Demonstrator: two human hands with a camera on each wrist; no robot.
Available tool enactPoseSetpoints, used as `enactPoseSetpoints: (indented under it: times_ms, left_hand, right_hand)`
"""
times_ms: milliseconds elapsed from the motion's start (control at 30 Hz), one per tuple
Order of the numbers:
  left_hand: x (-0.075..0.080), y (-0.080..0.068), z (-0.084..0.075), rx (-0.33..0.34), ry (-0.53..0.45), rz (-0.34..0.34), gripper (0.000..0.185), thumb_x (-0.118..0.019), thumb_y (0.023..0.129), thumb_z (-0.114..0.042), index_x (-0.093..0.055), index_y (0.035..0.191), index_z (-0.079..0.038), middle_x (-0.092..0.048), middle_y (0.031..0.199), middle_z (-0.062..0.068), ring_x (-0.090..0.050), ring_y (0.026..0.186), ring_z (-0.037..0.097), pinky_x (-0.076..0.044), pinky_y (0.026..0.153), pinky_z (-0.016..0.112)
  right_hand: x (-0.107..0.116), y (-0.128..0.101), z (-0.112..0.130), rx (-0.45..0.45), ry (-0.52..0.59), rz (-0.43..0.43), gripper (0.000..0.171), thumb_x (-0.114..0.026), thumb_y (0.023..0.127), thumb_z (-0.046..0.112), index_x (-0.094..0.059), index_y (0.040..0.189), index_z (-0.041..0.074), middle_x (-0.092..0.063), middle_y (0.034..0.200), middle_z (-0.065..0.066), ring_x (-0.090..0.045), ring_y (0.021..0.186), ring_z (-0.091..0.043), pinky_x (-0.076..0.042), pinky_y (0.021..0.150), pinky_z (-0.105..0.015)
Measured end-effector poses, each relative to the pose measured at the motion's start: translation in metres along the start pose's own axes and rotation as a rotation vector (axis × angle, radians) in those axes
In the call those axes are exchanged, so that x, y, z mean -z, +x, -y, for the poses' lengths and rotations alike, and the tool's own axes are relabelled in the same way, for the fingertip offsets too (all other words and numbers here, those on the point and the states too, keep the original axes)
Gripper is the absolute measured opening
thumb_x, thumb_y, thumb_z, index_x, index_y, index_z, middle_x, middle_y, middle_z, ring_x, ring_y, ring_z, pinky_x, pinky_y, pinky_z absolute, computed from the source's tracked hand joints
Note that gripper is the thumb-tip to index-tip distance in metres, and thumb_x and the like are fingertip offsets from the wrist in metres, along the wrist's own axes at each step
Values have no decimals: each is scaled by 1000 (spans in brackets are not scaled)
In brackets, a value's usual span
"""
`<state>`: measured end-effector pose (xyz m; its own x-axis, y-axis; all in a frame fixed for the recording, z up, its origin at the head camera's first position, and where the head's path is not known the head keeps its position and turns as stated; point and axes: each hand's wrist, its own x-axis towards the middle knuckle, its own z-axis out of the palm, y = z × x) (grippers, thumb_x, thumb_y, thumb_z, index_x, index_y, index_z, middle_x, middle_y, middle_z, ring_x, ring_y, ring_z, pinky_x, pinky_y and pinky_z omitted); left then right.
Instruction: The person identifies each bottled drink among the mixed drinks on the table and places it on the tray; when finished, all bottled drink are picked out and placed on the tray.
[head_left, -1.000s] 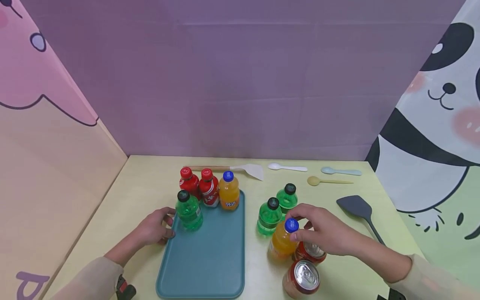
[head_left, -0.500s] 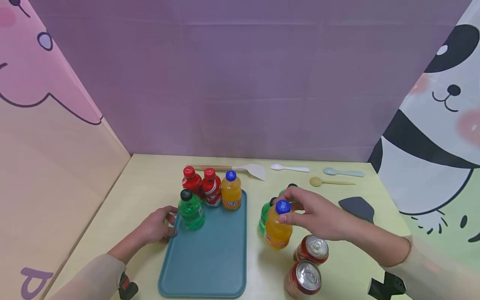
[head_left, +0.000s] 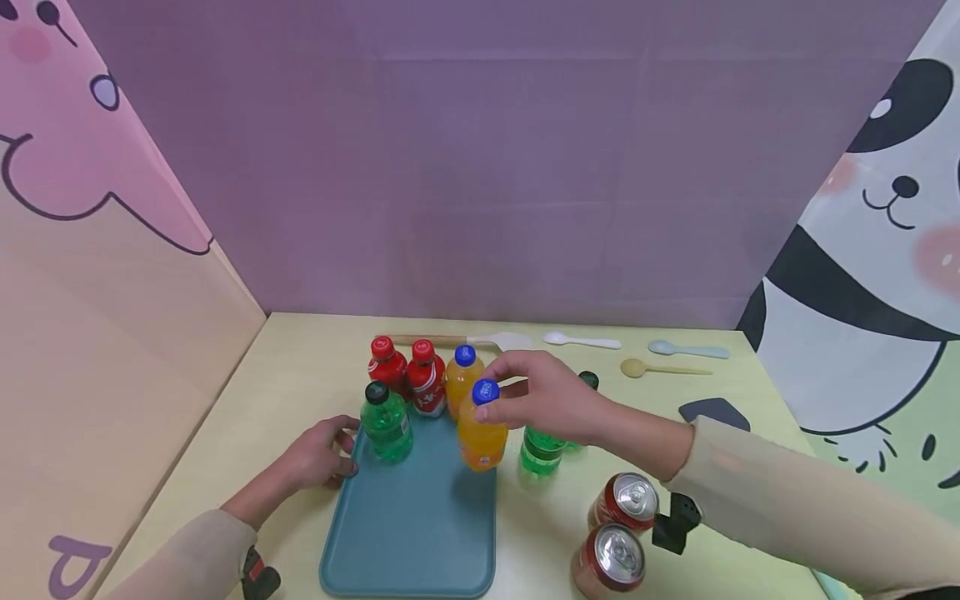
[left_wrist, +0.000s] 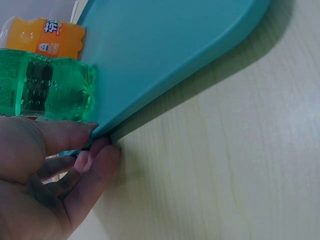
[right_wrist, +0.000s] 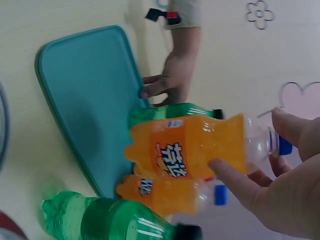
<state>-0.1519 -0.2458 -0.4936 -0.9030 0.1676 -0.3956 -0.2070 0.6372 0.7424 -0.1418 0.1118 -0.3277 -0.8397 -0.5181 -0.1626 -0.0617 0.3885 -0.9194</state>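
- orange plastic with a blue cap: the held bottle point(head_left: 480, 442) hangs nearly upright from the right hand point(head_left: 547, 398), whose thumb and fingers pinch it around the cap and neck, over the right edge of a teal tray point(head_left: 408, 533).
- the left hand point(head_left: 318, 457) pinches the tray's left rim, thumb on top, fingers below.
- filled to the shoulder, the held bottle should feel weighty for fingertips, slightly squeezable, slick-sided and hard to break; the neck under the cap looks the surest grip.
- just right of the left hand, on the tray: a green bottle point(head_left: 387, 433). beyond it: two red bottles point(head_left: 427, 383) and another orange bottle point(head_left: 459, 387).
- under the right wrist: a pair of green bottles point(head_left: 542, 454), partly covered. nearer the body: two cans point(head_left: 617, 554).
- past the right forearm, only the dark blade point(head_left: 716, 412) of a utensil shows; the sleeve hides the rest.
- in the right wrist view, one fingertip overlaps the held bottle's side; touching or not, i cannot tell.
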Motion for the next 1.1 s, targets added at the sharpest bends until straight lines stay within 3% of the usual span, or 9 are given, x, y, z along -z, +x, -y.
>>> enactPoseSetpoints:
  times_ms: [500,733,900,1100]
  left_hand:
    - [-2,1,1,-3,14,-5,68,-73,83,9,-45,144,7,-57,105,16,-61,77,24,-63,63,39]
    - [-2,0,-1,1,12,-10,66,-72,83,10,-45,142,7,-57,105,16,-61,78,24,-63,64,39]
    - [-2,-1,-2,5,10,-16,65,-73,82,10,-46,141,6,-57,104,16,-61,77,24,-63,64,39]
    - [-1,-1,-1,-9,14,-14,65,-73,82,9,-46,141,7,-57,104,16,-61,77,24,-63,63,38]
  right_hand:
    - [-55,68,-16,-157,29,-99,42,-84,86,24,-64,120,9,-63,116,-6,-62,106,-24,-63,82,-39]
    - [-71,79,-23,-112,-36,-107,40,-82,88,26,-65,120,10,-63,115,-4,-59,109,-21,-62,84,-38]
    - [-70,82,-26,-109,10,-94,40,-82,88,24,-67,122,10,-64,116,-3,-62,107,-22,-63,84,-38]
    - [-65,82,-24,-105,-79,-61,43,-81,89,26,-67,127,13,-64,123,-2,-59,121,-24,-59,95,-41]
